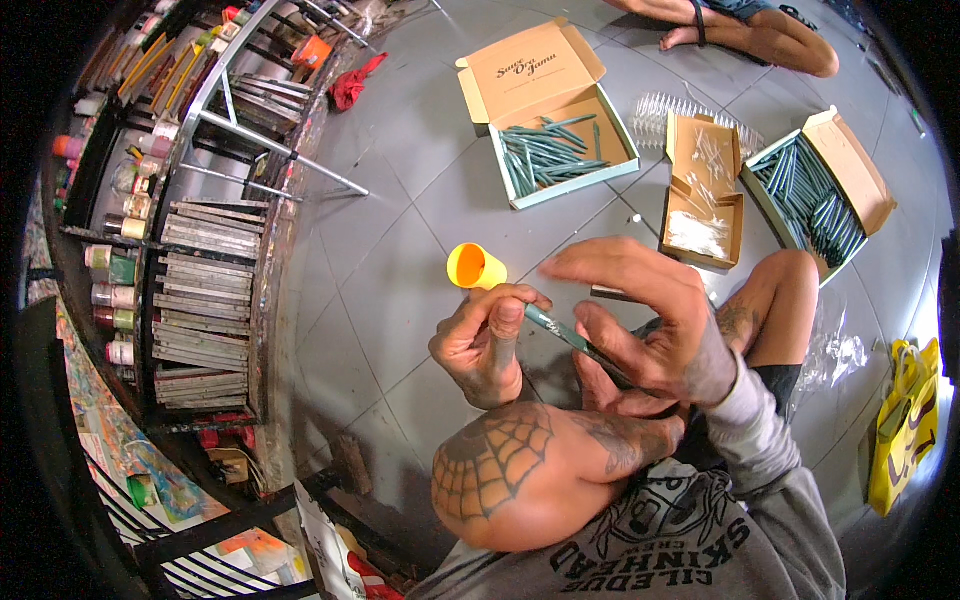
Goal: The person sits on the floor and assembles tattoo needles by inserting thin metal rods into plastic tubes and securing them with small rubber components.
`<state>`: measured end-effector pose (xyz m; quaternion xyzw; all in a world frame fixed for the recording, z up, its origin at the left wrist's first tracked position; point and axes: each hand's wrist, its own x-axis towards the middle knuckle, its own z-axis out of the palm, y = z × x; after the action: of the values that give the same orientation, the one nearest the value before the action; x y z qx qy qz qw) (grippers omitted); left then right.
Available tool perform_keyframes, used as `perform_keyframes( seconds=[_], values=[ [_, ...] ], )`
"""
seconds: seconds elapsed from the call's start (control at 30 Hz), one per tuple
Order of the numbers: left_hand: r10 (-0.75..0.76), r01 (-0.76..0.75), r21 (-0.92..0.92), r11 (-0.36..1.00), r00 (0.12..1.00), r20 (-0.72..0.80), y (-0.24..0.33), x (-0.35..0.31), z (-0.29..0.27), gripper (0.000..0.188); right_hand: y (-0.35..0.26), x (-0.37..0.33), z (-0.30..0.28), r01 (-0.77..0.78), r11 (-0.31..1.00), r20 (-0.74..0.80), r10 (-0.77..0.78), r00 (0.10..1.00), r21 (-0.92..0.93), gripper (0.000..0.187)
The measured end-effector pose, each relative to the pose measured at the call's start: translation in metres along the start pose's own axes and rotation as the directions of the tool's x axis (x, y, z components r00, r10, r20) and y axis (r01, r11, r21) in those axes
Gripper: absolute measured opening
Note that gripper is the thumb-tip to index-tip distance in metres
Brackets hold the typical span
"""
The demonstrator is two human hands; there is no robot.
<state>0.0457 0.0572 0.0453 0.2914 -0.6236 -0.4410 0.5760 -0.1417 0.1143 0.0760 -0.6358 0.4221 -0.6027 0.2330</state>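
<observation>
My left hand (482, 340) pinches one end of a dark green pen (562, 332) between thumb and fingertips. The pen slants down to the right, towards my right hand (665, 320). That hand has its thumb and forefinger spread apart around the pen's other side; its lower fingers and the pen's far end are partly hidden. A yellow cup (492, 272) with an orange inside stands on the floor just beyond my left hand. Past my hands, an open cardboard box (619, 160) holds several loose green pens (545, 155).
A second box (770, 205) of green pens lies right of a small brown box (738, 235) with thin clear and white pieces. Crumpled clear plastic (835, 355) and a yellow bag (900, 430) are at right. A paint shelf (150, 290) and metal stand (285, 155) line the left. Another person's legs (770, 45) show.
</observation>
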Motion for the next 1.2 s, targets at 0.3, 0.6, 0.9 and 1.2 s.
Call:
perform_keyframes(
  seconds=[0.3, 0.6, 0.9, 1.2],
  values=[
    [-0.067, 0.07, -0.061, 0.996, 0.996, 0.054, 0.0, 0.001, 0.001, 0.027, 0.01, 0.016, -0.02, 0.317, 0.943, 0.228, -0.288, 0.93, -0.099, 0.024],
    [-0.014, 0.019, -0.096, 0.995, 0.999, 0.046, -0.01, 0.002, -0.002, 0.029, 0.01, -0.002, -0.023, 0.483, 0.835, 0.228, -0.432, 0.873, -0.265, 0.024],
    [-0.015, 0.015, -0.003, 1.0, 1.0, -0.006, -0.008, 0.001, 0.002, 0.039, 0.013, -0.008, -0.022, 0.564, 0.743, 0.235, -0.513, 0.826, -0.36, 0.028],
    [-0.074, 0.072, -0.026, 0.997, 0.996, -0.056, -0.009, -0.003, -0.006, 0.033, 0.007, -0.016, -0.021, 0.54, 0.72, 0.263, -0.472, 0.841, -0.436, 0.032]
  ],
)
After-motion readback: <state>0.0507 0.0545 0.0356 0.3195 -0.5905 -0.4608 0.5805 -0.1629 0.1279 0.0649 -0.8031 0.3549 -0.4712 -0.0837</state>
